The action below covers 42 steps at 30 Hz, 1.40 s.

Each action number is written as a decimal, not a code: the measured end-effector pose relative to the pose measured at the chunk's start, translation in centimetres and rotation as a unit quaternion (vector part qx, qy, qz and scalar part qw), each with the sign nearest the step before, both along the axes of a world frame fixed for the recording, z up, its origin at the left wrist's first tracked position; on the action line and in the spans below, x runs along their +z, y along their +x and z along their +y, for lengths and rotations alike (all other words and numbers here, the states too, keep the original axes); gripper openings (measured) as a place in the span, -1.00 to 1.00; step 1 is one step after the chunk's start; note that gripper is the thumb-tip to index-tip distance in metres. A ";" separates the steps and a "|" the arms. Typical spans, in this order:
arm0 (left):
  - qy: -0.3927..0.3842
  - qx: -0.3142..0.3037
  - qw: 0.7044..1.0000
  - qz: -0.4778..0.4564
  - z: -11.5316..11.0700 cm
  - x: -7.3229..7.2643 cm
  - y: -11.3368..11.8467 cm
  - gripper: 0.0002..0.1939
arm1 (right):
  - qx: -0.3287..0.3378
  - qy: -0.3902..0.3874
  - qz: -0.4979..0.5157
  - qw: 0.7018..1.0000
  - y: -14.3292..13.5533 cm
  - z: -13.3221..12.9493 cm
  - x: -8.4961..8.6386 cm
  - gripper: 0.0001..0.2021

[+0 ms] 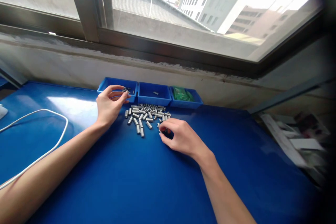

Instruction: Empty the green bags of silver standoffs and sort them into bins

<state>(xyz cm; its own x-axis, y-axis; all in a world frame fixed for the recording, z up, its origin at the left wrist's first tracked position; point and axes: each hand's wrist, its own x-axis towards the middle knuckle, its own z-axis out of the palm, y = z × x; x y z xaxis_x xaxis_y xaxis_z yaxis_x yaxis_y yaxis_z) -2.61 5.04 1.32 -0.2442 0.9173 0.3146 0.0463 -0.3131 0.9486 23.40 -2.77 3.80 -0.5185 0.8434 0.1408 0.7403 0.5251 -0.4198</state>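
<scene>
A loose pile of short silver metal pieces [140, 123], shaped like standoffs or spacers, lies on the blue table [147, 185]. My left hand [110, 105] is over the front of the left blue bin [105, 84], its thumb and fingertips brought together. Small dark metal parts [128, 90] like screws lie in that bin beside the fingertips; whether one is pinched I cannot make out. At the pile's right edge, my right hand [181, 136] rests low with thumb and fingers curled together. Small metal bits show at its fingertips, but what it grips is partly hidden.
Behind the pile, the middle blue bin [147, 98] holds a small metal piece [155, 93]. Green plastic packaging [181, 93] fills the right bin [187, 104]. A white cable [63, 134] loops across the left side. Wall and window frame [168, 54] bound the table's back.
</scene>
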 end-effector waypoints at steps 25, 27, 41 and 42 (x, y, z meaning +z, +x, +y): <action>0.211 -0.251 0.888 0.322 -3.9 0.6 3.8 -0.77 | -0.155 -0.159 0.453 0.863 -1.3 1.1 -1.3 -0.64; 0.215 -0.248 0.888 0.323 -4.0 0.7 3.9 -0.82 | -0.150 -0.169 0.459 0.859 -1.6 1.0 -1.2 -0.63; 0.237 -0.198 0.890 0.335 -4.0 1.1 3.5 -0.88 | -0.127 -0.169 0.455 0.865 -2.1 0.9 -1.3 -0.64; 0.238 -0.191 0.892 0.335 -4.0 1.2 3.5 -0.88 | -0.126 -0.165 0.448 0.869 -2.1 0.9 -1.3 -0.65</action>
<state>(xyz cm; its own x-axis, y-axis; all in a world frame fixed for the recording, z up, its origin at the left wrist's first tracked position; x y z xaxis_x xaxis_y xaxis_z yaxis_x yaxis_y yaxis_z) 0.88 1.04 2.48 0.4463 0.6174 0.6478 0.3567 -0.7866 0.5040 21.29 -1.91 2.49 -0.1174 0.9857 0.1212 0.1120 0.1344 -0.9846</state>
